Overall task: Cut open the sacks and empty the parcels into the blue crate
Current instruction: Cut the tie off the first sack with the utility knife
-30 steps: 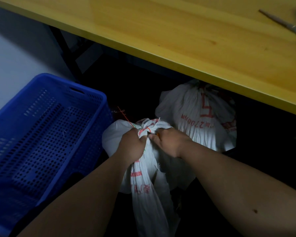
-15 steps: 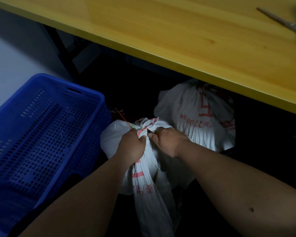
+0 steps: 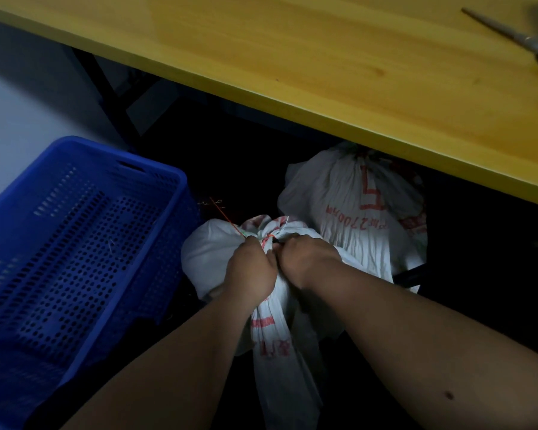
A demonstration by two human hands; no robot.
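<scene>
A white woven sack with red print stands on the dark floor under the table, its neck bunched and tied with a red string. My left hand grips the gathered neck from the left. My right hand grips the same neck from the right, fingers curled at the tie. A second tied white sack stands just behind, partly under the table edge. The blue perforated crate sits to the left of the sacks, with no parcels seen inside.
A yellow wooden table overhangs the sacks. On its far right lies a metal-bladed tool with a dark handle, blurred. Dark table legs stand behind the crate. The pale floor shows at the left.
Both hands stay clamped on the sack's neck and have barely shifted. The view has drifted slightly; the sack and crate stay in place.
</scene>
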